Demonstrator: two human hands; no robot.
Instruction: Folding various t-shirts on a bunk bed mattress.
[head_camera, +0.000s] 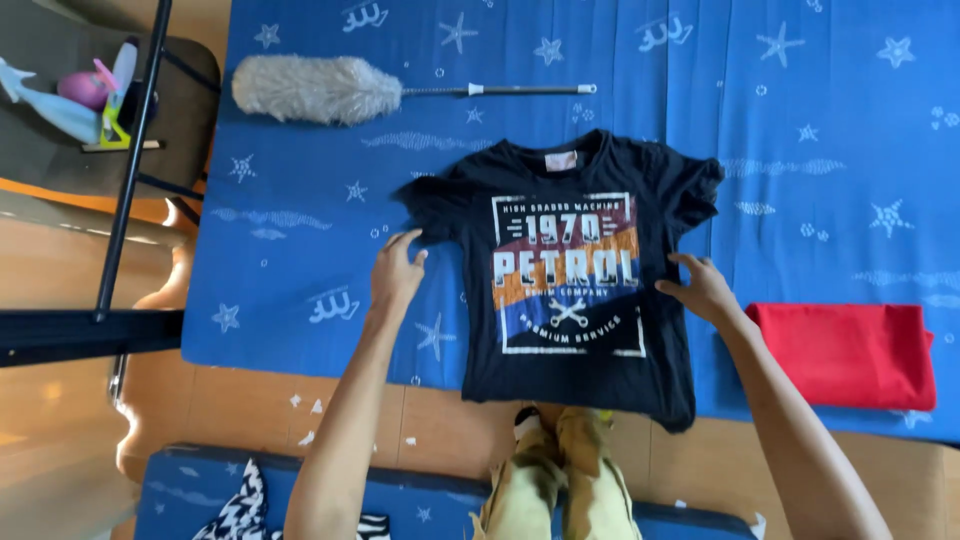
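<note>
A dark T-shirt (565, 275) with a printed front lies face up on a blue sheet (300, 180) patterned with stars, collar at 12 o'clock and hem at 6 o'clock, so its long axis runs straight away from the person. The hem hangs just over the sheet's near edge. The left hand (395, 272) sits at the shirt's 9 o'clock side, fingers curled onto the cloth just below the left sleeve, seemingly pinching the fabric. The right hand (705, 290) lies flat and open at 3 o'clock, fingertips on the shirt's right edge below the other sleeve. Both hands are about equally close, 1 on each flank, with the shirt between them. A grey duster (320, 90) with a thin handle lies at 11 o'clock, well apart. A folded red cloth (850, 355) rests at 4 o'clock, near the right forearm but not touching the shirt.
</note>
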